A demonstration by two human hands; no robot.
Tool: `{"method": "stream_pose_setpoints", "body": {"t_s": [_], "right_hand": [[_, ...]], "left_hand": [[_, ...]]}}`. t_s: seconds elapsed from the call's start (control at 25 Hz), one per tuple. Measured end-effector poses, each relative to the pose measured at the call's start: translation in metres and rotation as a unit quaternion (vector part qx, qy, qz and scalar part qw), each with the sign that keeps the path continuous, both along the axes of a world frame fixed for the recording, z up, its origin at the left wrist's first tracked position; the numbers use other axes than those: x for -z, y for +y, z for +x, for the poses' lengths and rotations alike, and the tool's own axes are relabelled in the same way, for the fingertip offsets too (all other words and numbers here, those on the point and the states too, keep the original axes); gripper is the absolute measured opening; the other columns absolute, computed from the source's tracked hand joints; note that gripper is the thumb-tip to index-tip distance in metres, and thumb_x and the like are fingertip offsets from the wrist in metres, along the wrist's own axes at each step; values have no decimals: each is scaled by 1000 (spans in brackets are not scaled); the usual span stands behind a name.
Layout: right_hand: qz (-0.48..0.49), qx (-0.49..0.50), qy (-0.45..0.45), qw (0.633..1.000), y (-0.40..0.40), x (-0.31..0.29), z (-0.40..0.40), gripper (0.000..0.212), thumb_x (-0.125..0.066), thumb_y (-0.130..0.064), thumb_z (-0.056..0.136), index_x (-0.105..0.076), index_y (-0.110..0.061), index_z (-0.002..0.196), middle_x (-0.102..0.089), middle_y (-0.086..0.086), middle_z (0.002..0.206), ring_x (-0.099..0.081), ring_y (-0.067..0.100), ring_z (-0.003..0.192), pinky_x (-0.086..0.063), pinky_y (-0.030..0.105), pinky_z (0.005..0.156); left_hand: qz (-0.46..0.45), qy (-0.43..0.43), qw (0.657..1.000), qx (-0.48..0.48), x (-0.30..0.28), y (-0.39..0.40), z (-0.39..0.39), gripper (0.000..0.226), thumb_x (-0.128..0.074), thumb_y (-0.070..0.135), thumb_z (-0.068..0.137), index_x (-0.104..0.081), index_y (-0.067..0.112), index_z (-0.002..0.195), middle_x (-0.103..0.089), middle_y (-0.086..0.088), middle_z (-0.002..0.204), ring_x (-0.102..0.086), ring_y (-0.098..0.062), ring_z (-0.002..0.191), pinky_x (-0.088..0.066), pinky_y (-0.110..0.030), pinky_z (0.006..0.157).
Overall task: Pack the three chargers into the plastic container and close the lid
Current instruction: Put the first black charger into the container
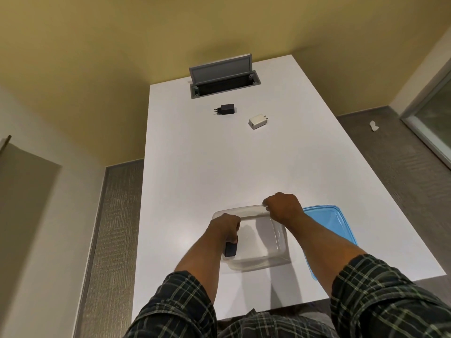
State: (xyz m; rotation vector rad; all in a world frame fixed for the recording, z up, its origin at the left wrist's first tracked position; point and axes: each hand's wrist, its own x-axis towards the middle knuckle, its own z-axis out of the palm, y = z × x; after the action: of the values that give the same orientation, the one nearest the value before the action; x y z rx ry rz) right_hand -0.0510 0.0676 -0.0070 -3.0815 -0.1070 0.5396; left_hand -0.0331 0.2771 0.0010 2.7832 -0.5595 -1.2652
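Observation:
A clear plastic container stands near the front edge of the white table. My left hand holds a dark charger low inside the container's left side. My right hand grips the container's far rim. The blue lid lies flat on the table just right of the container, partly under my right forearm. A second black charger with two prongs lies far back on the table. A white charger lies to its right.
A grey cable hatch stands open at the table's far end, its flap raised. Grey carpet runs along both sides of the table. A crumpled white scrap lies on the floor at the right.

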Motion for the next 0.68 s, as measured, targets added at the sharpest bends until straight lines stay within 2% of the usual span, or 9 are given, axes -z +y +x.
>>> {"method": "stream_pose_setpoints", "body": {"t_s": [0.2, 0.36, 0.52, 0.68], "right_hand": [[-29, -14, 10, 999, 6, -1, 8, 30, -56, -12, 92, -70, -19, 117, -69, 7, 116, -67, 30, 110, -51, 34, 88], [-38, -16, 9, 999, 8, -2, 9, 30, -55, -12, 90, -69, -18, 116, -69, 8, 115, -68, 30, 108, -51, 34, 85], [-44, -15, 12, 999, 8, 0, 9, 27, -55, -11, 88, -69, -15, 111, -70, 8, 111, -69, 31, 103, -51, 33, 81], [-54, -17, 12, 998, 10, 0, 11, 25, -56, -10, 87, -68, -14, 108, -70, 8, 108, -70, 32, 100, -50, 33, 77]], "left_hand": [[37, -17, 998, 47, 4, -4, -1, 36, -73, 15, 83, -62, 14, 118, -62, -6, 128, -59, -25, 120, -53, -36, 92], [78, -58, 991, 92, 8, -4, -3, 38, -73, 16, 84, -64, 14, 121, -63, -7, 126, -63, -27, 117, -46, -33, 80], [97, -93, 982, 135, 10, -2, -4, 39, -75, 19, 83, -65, 12, 120, -64, -9, 124, -66, -30, 113, -54, -37, 88], [116, -118, 971, 173, 11, -2, -4, 40, -76, 19, 82, -66, 14, 121, -65, -7, 125, -67, -29, 114, -53, -36, 91]]}}
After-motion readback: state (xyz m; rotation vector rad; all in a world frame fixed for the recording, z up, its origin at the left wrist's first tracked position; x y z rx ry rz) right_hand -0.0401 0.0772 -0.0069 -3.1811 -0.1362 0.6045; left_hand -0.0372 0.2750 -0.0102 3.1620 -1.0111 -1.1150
